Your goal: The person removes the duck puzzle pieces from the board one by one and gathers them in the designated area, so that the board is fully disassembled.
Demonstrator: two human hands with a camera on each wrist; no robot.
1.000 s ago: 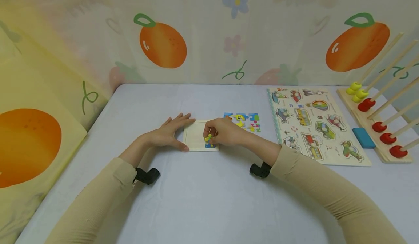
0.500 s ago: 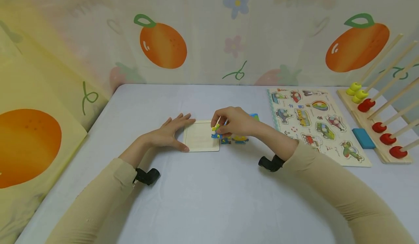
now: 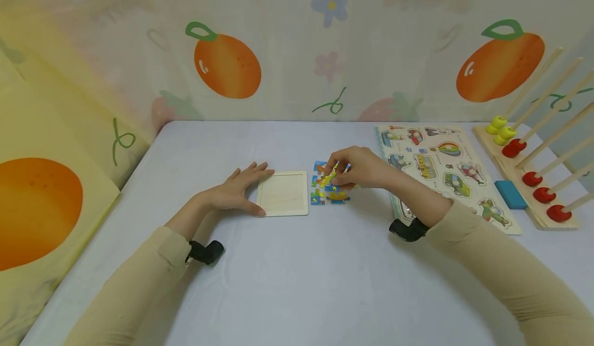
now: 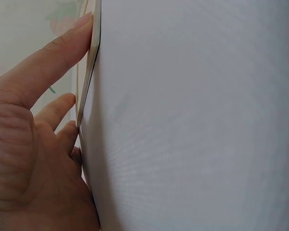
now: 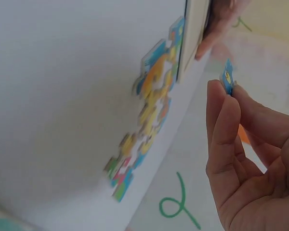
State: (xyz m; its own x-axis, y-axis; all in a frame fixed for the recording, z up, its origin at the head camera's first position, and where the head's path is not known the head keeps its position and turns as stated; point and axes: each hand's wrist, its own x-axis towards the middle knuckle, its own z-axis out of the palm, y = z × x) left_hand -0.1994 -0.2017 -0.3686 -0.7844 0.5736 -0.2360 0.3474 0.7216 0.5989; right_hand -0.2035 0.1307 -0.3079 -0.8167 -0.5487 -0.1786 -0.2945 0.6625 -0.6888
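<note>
My left hand (image 3: 234,191) is spread at the left side of a shallow wooden puzzle tray (image 3: 283,194), its thumb on the near left corner and its fingers by the far left corner. In the left wrist view the thumb (image 4: 53,60) lies straight against the tray's edge. My right hand (image 3: 364,168) pinches a small blue and yellow jigsaw piece (image 5: 227,79) between thumb and fingertips, raised above the table. Beneath and around that hand lie several colourful jigsaw pieces (image 3: 317,196), just right of the tray; the hand hides some of them.
A wooden board with vehicle pictures (image 3: 457,181) lies to the right. Beyond it stands a peg rack (image 3: 557,222) with red and yellow beads on upright rods. A blue block (image 3: 510,194) sits between them. A patterned curtain (image 3: 287,47) hangs behind the white table.
My right hand has lifted the jigsaw piece out of the tray's near right corner and carried it right, over the loose pieces. My left hand has stayed at the tray.
</note>
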